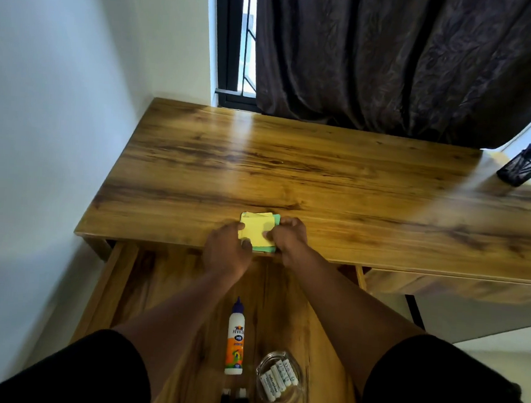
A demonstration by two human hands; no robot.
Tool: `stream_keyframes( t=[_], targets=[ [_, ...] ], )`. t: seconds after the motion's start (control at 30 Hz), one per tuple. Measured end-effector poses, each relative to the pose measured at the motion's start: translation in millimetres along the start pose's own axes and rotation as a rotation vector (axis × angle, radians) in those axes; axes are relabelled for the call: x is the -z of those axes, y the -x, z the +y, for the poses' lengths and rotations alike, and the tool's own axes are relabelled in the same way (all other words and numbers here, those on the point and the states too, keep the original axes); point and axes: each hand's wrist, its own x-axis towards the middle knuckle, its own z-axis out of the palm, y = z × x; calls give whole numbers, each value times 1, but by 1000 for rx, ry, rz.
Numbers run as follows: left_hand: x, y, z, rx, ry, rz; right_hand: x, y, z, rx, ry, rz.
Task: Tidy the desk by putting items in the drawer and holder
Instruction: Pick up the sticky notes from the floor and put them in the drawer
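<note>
At desk front edge, left hand and right hand pinching loose sticky notes; could fan out, spill into open drawer.

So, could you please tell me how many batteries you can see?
3, lying side by side in the glass dish in the open drawer. More may be hidden.

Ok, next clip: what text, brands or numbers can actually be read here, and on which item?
"FEVICOL" and "MR": on the glue bottle lying in the open drawer.
Batteries in the glass dish: printing too small to read.
Sticky notes: no writing visible.
</note>
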Motion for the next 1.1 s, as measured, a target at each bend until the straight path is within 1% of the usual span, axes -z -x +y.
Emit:
stream_keyframes(
  t=[0.1,0.13,0.17,0.23,0.27,0.3,0.47,0.57,0.63,0.7,0.83,0.97,1.1],
  targets=[
    [-1,26,-17,82,75,120,1,19,27,6,-134,-105],
    [0,34,-23,158,132,110,3,27,36,9,-175,-141],
    [2,40,-28,252,245,69,4,35,45,1,-205,-179],
    [9,53,-35,452,616,-77,7,50,61,-14,-215,-249],
    [13,62,-39,516,754,-135,8,58,69,-17,-202,-272],
    [17,71,-44,534,814,-153,9,65,78,-21,-185,-292],
    [32,120,-85,513,742,-181,4,96,127,-65,-125,-345],
    [38,146,-110,488,677,-175,-9,111,161,-85,-34,-330],
    [41,160,-127,485,607,-178,-21,118,180,-19,128,-291],
    [44,170,-142,489,576,-182,-31,125,194,111,326,-276],
    [46,178,-156,511,440,-116,-46,136,207,328,591,-304],
    [41,174,-171,520,317,-77,-65,137,211,418,712,-309],
    [41,164,-185,469,190,-64,-80,135,211,415,750,-298]
  ],
)
